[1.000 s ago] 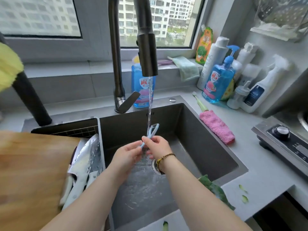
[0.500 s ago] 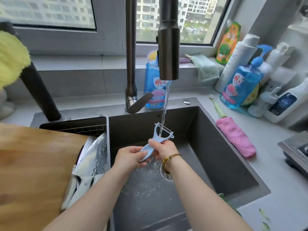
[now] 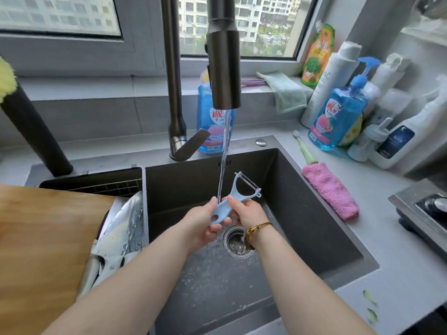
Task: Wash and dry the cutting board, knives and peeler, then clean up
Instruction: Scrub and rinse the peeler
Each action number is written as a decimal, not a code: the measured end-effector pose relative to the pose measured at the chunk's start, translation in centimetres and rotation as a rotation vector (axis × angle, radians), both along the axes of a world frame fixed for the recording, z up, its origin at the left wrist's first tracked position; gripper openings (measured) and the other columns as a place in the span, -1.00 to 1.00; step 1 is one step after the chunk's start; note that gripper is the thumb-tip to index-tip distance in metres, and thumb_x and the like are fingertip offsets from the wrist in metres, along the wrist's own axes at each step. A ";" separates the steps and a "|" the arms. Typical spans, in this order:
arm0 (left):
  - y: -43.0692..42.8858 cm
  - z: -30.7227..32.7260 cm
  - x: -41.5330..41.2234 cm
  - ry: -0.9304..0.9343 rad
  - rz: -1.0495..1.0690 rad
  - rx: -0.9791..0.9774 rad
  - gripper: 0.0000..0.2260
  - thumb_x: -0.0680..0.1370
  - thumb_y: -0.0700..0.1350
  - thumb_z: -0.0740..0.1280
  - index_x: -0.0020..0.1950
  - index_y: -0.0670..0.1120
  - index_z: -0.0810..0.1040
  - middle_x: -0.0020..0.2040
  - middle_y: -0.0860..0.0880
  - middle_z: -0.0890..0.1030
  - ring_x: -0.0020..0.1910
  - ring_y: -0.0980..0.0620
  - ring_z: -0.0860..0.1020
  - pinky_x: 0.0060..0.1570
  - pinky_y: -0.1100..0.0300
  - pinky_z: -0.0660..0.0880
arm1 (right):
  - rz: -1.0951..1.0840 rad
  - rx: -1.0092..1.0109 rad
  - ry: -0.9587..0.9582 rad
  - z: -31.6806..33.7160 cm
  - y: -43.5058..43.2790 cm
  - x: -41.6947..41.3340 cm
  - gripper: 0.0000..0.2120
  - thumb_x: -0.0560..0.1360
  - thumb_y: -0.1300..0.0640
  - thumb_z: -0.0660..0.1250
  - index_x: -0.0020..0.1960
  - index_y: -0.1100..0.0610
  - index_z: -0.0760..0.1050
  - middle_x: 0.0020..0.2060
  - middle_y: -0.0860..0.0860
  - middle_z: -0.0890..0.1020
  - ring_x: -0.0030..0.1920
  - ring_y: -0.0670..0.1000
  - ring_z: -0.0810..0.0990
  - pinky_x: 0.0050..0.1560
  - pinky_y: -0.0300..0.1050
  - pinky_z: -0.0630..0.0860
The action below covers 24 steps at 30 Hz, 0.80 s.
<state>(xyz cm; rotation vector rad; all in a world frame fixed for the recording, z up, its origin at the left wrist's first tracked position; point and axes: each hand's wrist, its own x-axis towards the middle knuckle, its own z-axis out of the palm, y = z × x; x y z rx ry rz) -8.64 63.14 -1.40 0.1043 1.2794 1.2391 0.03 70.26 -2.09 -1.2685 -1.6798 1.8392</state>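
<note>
Now that the peeler (image 3: 235,192) is sitting differently from a second ago, its Y-shaped head then standing straight up in the stream and now leaning clear to the right of it, the water (image 3: 225,153) is falling on the pale blue plastic handle. That suggests the rinse is moving from blade to grip, and that this item is nearly washed. Left of the sink (image 3: 302,201), the wooden cutting board (image 3: 43,238) is showing its smooth grain, and at the sink's left edge the knives (image 3: 121,235) are resting wet and shiny in a wire rack. Over the sink's drain the left hand (image 3: 200,226) is pinching the handle's lower end while the right hand (image 3: 249,213) is gripping it just below the head, the two hands working close together. Right of the sink a fluffy pink cloth (image 3: 331,192) is lying on the grey counter — the drying is still waiting.
</note>
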 end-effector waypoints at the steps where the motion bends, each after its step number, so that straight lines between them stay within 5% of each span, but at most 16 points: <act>1: -0.1 0.0 0.0 -0.033 -0.001 -0.002 -0.69 0.64 0.02 0.01 0.01 -0.13 0.45 -0.42 -0.09 0.44 -0.67 0.19 0.25 -0.69 0.43 0.16 | -0.002 0.000 -0.001 -0.2 0.0 -0.1 -0.81 0.55 0.10 0.21 -0.21 0.04 0.51 -0.32 0.00 0.52 -0.34 -0.11 0.44 -0.34 -0.36 0.41; 7: -0.8 -0.1 0.1 -0.135 0.059 0.046 -0.75 0.64 -0.08 0.04 0.05 -0.13 0.48 -0.14 -0.15 0.47 -0.35 0.08 0.37 -0.48 0.35 0.42 | 0.051 -0.034 0.000 0.0 -0.2 -0.1 -0.77 0.57 0.01 0.16 -0.21 0.00 0.49 -0.19 0.06 0.52 -0.12 0.00 0.49 0.09 -0.06 0.49; 10: -1.1 -0.4 0.2 0.021 0.024 0.110 -0.80 0.63 -0.11 0.11 0.00 -0.14 0.50 -0.08 -0.14 0.48 -0.32 0.09 0.43 -0.41 0.32 0.47 | 0.032 -0.027 0.055 0.2 -0.2 0.1 -0.78 0.56 0.04 0.17 -0.19 0.02 0.51 -0.22 0.03 0.54 -0.19 -0.06 0.50 -0.07 -0.21 0.51; 13: -1.6 -0.7 0.4 0.346 -0.098 0.171 -0.83 0.61 -0.22 0.15 -0.07 -0.15 0.52 -0.25 -0.09 0.54 -0.51 0.17 0.48 -0.54 0.36 0.41 | 0.014 -0.017 0.097 0.4 0.0 0.2 -0.80 0.56 0.11 0.18 -0.13 0.14 0.53 -0.28 0.06 0.52 -0.34 -0.12 0.44 -0.36 -0.41 0.42; 16: -1.9 -0.7 0.3 0.622 -0.139 0.065 -0.77 0.59 -0.10 0.20 -0.23 -0.12 0.50 -0.42 -0.05 0.55 -0.63 0.16 0.45 -0.60 0.35 0.36 | 0.005 0.010 0.088 0.2 -0.2 0.1 -0.80 0.56 0.12 0.19 -0.15 0.14 0.54 -0.30 -0.03 0.54 -0.28 -0.15 0.46 -0.25 -0.35 0.43; 19: -1.1 -0.2 0.3 0.711 -0.168 -0.040 -0.61 0.60 0.05 0.14 -0.35 -0.13 0.45 -0.50 -0.05 0.49 -0.66 0.14 0.42 -0.60 0.35 0.38 | 0.009 -0.023 0.085 -0.2 -0.6 -0.4 -0.77 0.56 0.11 0.19 -0.23 0.06 0.52 -0.26 -0.04 0.56 -0.21 -0.12 0.50 -0.18 -0.27 0.43; 24: -0.4 0.2 0.7 0.699 -0.227 -0.037 -0.78 0.63 -0.12 0.08 -0.14 -0.12 0.45 -0.39 -0.04 0.44 -0.51 0.14 0.39 -0.50 0.35 0.38 | -0.015 -0.110 0.069 -0.5 -0.3 -0.6 -0.76 0.57 0.10 0.19 -0.24 0.07 0.52 -0.24 0.01 0.57 -0.17 -0.03 0.52 -0.05 -0.19 0.48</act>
